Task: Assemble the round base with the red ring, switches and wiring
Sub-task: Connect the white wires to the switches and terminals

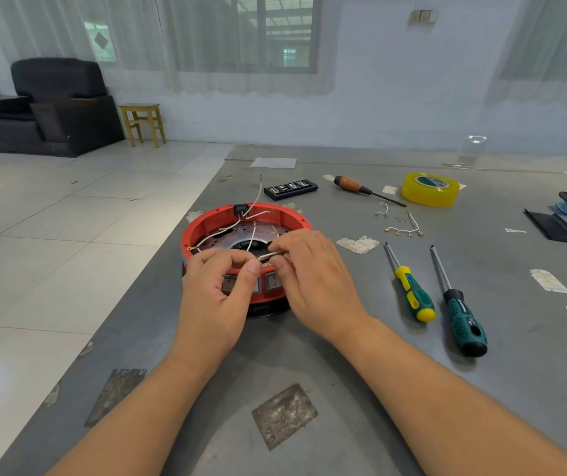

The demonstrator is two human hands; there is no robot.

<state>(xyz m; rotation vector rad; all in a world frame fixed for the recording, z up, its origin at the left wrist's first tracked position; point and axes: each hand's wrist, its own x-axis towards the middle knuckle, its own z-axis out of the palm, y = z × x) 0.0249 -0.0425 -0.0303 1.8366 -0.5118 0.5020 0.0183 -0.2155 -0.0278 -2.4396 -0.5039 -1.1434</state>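
Two bare forearms reach in from the bottom edge of the head view, with no sleeves showing anywhere along them up to the frame edge. The left hand [218, 297] and the right hand [316, 280] are both ungloved. Neither wrist carries a watch, band or bracelet, and no rings show on the visible fingers. The left thumb [253, 267] shows a short, trimmed nail. The rest of the person lies outside the view.
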